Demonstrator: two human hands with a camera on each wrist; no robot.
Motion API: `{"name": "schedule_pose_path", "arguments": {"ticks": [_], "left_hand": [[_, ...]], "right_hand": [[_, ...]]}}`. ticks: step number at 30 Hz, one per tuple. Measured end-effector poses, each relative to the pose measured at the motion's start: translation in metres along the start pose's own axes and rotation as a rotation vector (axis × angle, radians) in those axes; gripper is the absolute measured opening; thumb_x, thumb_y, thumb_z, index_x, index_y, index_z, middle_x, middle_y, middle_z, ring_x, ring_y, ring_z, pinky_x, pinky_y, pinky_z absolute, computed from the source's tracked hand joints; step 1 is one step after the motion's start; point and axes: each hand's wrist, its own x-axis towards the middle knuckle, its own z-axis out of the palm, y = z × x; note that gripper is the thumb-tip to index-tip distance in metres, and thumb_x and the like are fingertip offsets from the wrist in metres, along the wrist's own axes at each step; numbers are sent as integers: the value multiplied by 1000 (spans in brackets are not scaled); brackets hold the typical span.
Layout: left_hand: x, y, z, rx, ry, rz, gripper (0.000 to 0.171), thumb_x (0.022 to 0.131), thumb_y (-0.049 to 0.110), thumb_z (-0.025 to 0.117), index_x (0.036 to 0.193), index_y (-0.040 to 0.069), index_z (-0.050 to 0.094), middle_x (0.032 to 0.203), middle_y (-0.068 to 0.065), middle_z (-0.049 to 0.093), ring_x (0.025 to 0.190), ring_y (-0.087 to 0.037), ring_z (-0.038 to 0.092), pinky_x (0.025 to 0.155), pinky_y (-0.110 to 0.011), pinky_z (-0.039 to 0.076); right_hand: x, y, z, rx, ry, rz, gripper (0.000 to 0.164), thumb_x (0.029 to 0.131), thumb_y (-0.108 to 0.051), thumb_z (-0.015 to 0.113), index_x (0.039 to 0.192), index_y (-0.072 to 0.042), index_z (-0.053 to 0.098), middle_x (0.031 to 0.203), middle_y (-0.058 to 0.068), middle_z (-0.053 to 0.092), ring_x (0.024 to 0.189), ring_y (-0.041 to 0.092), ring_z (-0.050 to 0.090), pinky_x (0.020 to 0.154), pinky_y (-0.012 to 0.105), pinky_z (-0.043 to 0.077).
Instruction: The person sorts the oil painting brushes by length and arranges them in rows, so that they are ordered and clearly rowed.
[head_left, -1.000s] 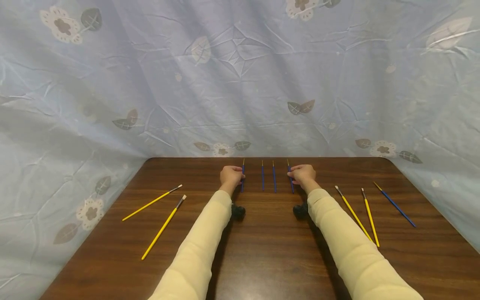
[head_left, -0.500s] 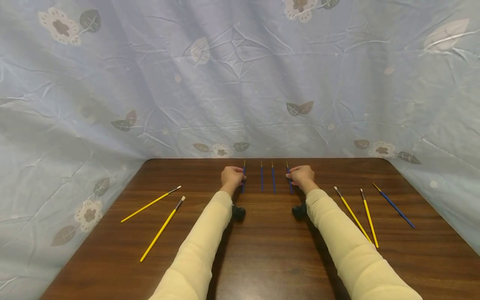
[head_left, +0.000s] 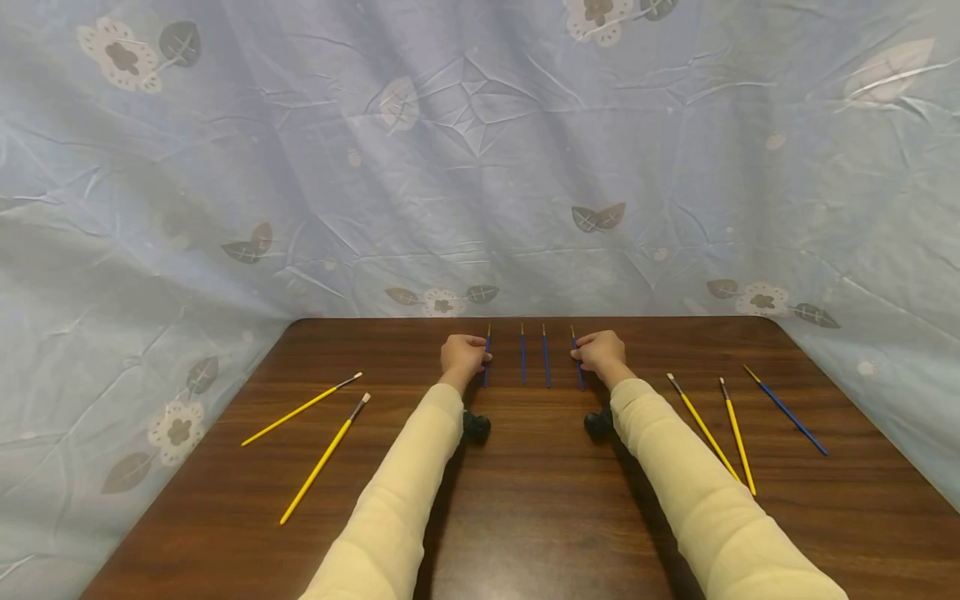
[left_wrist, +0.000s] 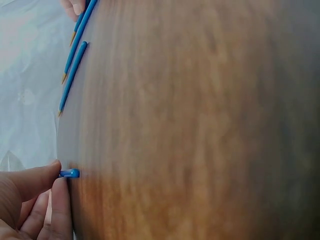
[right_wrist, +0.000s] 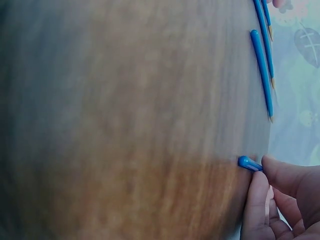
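This looks to us like an indoor place; if home or studio, we cannot tell. Beyond the fingers hangs a wrinkled, pale, flowered curtain, which continues also to their left and right; below them we see a brown, wood-grained table.

Long pale-yellow sleeves, creased; two black rounded wrist devices.

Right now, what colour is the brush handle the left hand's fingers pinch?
The brush handle is blue; the head view shows it best.

High head view, close wrist views.
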Motion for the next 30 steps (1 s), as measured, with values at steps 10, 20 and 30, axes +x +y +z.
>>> {"name": "schedule_pose_path", "arguments": {"ticks": [10,20,30], "left_hand": [[0,1,3,42,6,31,15,92,7,66,104,5,75,91,-7,74,69,-18,71,57,-22,58],[0,0,2,37,14,41,15,89,4,70,103,4,75,101,-9,72,75,-19,71,58,-22,58],[1,-2,2,16,17,28,14,89,4,70,103,3,75,101,-9,72,76,-18,71,59,-22,58]], "right_hand": [[0,0,-1,-7,13,-11,30,89,-1,69,118,5,65,124,24,58,105,34,63,76,28,59],[0,1,-1,18,2,-23,30,90,0,68,118,7,64,123,25,58,106,36,62,77,29,59],[-1,2,-3,52,-11,-36,31,90,-1,68,120,7,63,125,26,55,109,36,61,74,27,59]]}}
